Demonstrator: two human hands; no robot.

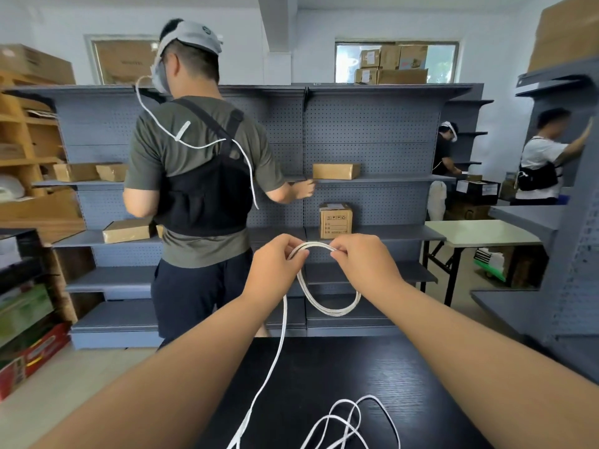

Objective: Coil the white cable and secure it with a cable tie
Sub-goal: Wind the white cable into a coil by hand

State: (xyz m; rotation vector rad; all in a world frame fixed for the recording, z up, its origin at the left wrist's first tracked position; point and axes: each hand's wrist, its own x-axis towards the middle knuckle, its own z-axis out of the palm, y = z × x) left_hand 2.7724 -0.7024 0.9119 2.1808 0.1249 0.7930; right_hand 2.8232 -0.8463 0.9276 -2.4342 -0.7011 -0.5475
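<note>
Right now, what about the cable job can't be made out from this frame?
- Cable ends: the loose slack runs off the bottom edge of the head view.
- Loop count: strands overlap and vanish under the left hand and right hand.
- Cable tie: none visible.

One head-worn wide-angle view, looking forward and slightly down along both forearms, hands close in front at mid-frame, black table (324, 377) at the bottom edge, grey shelving (372, 131) facing the camera beyond, edges curved by the lens.
</note>
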